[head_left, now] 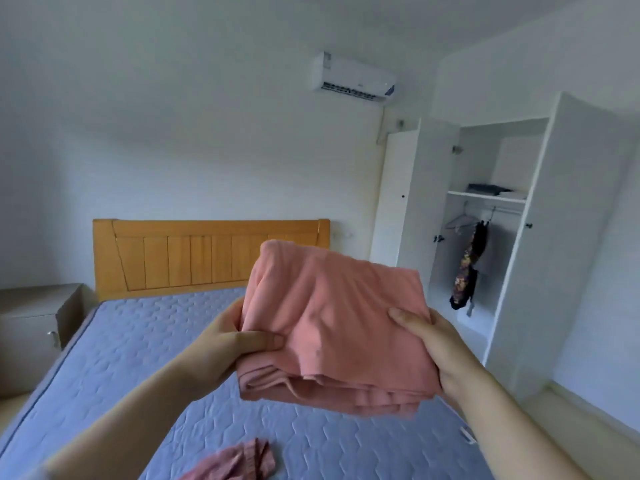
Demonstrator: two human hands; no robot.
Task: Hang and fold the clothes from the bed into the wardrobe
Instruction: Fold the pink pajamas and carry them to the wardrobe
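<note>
- White walls frame a bed (145, 344) with a blue quilted mattress and a wooden headboard (194, 254); the wardrobe (540, 216) stands open at the right.
- Both hands hold 1 folded pink garment (332, 320) in the air above the bed: the left hand (225, 344) pinches its left edge with the thumb on top, and the right hand (429, 337) grips its right edge.
- Folding looks finished; the step in hand seems to be carrying it to the wardrobe.
- Next move calls for keeping the stack level and sliding it onto the shelf (485, 196) beside the folded items (491, 189), above the hanging garment (467, 268).
- Another reddish garment (239, 462) lies on the bed, not yet folded.
</note>
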